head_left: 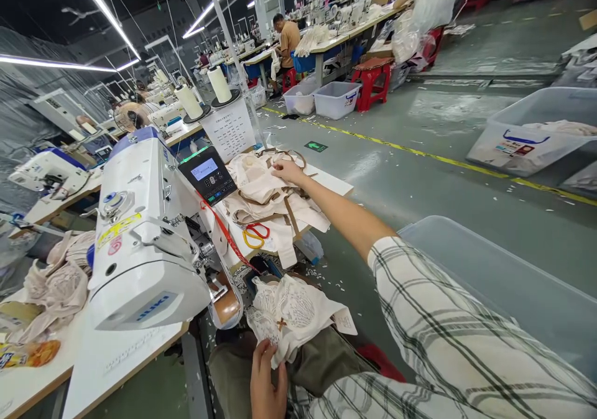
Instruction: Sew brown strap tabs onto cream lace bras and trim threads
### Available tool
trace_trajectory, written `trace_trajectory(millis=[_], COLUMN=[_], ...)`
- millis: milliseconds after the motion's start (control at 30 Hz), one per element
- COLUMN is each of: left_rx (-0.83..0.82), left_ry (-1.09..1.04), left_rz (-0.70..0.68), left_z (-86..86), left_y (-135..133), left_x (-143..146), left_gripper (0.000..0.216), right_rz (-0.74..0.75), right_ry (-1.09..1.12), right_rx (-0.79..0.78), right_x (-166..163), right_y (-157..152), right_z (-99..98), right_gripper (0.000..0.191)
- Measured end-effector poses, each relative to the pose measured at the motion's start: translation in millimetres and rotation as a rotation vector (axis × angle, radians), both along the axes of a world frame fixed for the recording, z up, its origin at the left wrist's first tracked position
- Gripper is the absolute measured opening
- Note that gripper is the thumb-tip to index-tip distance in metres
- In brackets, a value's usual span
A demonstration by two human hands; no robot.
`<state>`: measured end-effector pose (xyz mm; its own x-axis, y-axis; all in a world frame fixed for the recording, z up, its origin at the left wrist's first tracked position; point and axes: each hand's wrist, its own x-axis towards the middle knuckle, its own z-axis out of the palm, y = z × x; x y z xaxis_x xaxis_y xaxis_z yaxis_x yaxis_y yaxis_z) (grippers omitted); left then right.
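Note:
My right hand (288,171) reaches out over the table and rests on a pile of cream fabric pieces (265,198) with brown straps; its fingers curl down onto the cloth. In my lap, my left hand (267,378) pinches the edge of a white lace garment (291,313) with a paper tag. A white Juki sewing machine (144,239) stands just left of both hands, its control panel (208,174) beside the pile. Red and yellow scissors (254,232) lie at the near edge of the fabric pile.
A large clear plastic bin (508,288) sits close on my right; other bins (532,133) stand across a yellow floor line. Thread cones (219,83) and a printed sheet (229,130) rise behind the table. More fabric (58,276) lies left of the machine. Other workers sit at distant tables.

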<state>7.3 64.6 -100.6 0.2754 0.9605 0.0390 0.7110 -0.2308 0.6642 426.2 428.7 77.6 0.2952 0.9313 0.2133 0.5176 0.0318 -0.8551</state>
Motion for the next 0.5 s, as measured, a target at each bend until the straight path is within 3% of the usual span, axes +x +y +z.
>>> trace_trajectory(millis=[167,267,367,433,500], left_rx=[-0.028,-0.025,0.183,0.409,0.657], left_ry=[0.027,0.047,0.022,-0.028,-0.081], left_rz=[0.079,0.013,-0.095,-0.155,-0.214], left_z=[9.4,34.7,88.4,136.1,184.3], left_y=[1,14,34,46,54], left_x=[7,9,21,38,60], left_gripper=[0.036,0.035,0.028,0.026,0.037], right_rz=[-0.115,-0.088,0.016,0.167,0.326], right_ry=[-0.056,-0.097,-0.257,-0.461,-0.625], right_rx=[0.205,0.329,0.623,0.808,0.869], right_x=[-10,-17,-28,-36,-45], right_y=[-29,-65,-116,-155,-193], right_z=[20.5,43.0,69.2,84.8,95.1], right_gripper=[0.028,0.023,0.014,0.013,0.014])
